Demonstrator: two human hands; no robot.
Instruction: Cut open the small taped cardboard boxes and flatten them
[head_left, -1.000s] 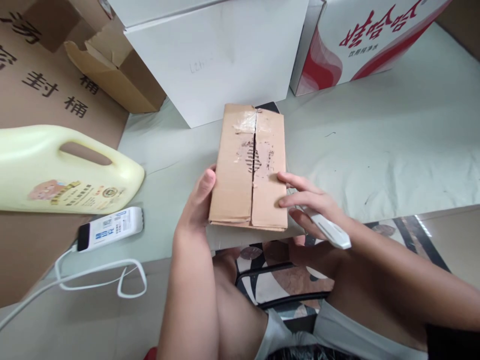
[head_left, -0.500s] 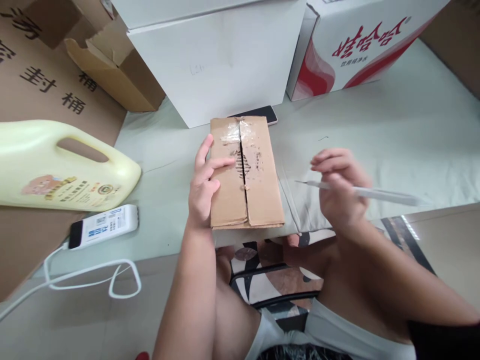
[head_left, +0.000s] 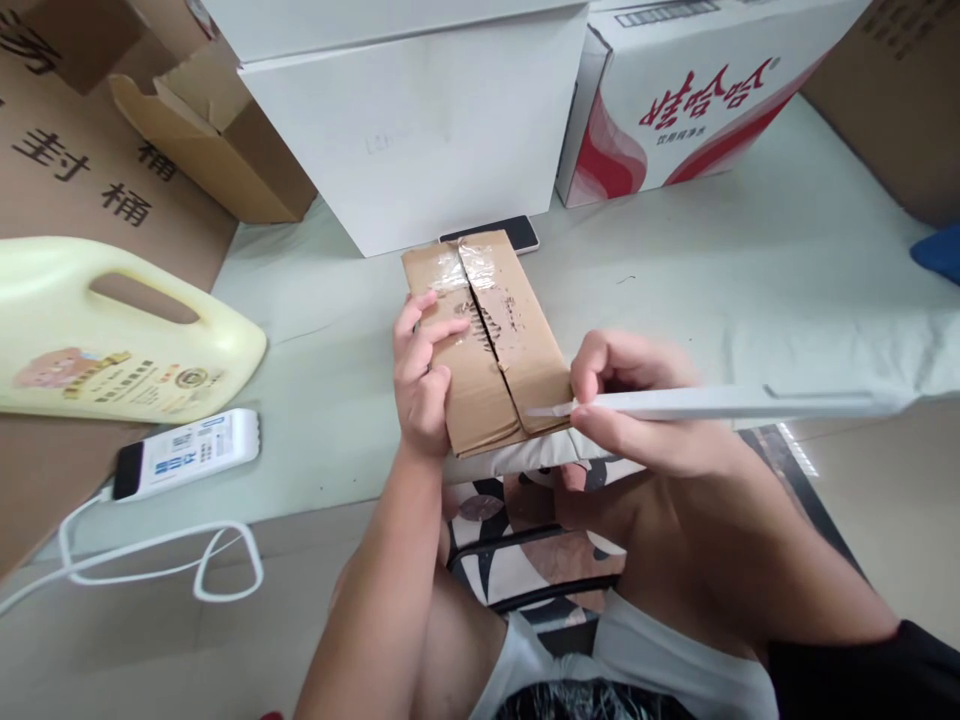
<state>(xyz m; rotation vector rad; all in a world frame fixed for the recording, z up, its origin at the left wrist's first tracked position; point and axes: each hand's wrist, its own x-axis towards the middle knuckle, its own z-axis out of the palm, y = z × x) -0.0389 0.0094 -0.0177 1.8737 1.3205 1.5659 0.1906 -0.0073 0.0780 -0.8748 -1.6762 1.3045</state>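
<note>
A brown cardboard box (head_left: 480, 380) with clear tape at its far end and a dark seam down the middle lies tilted near the table's front edge. My left hand (head_left: 424, 375) rests on its left side, fingers apart, one fingertip on the top near the dark print. My right hand (head_left: 637, 400) pinches a thin white pen-like tool (head_left: 750, 402) with a pointed tip. That tip lies over the near right corner of the box, close to the seam; whether it touches the cardboard I cannot tell.
Behind the box lies a dark phone (head_left: 525, 234) before a large white box (head_left: 420, 140). A red-and-white carton (head_left: 675, 110) stands back right. Left are a yellow jug (head_left: 135, 350), a white power bank (head_left: 195, 455) with cable, and cardboard boxes (head_left: 255, 150).
My right hand has moved left with the white tool, bringing its tip over the box's near corner. The box has turned a little under my left hand. The view has shifted slightly.
</note>
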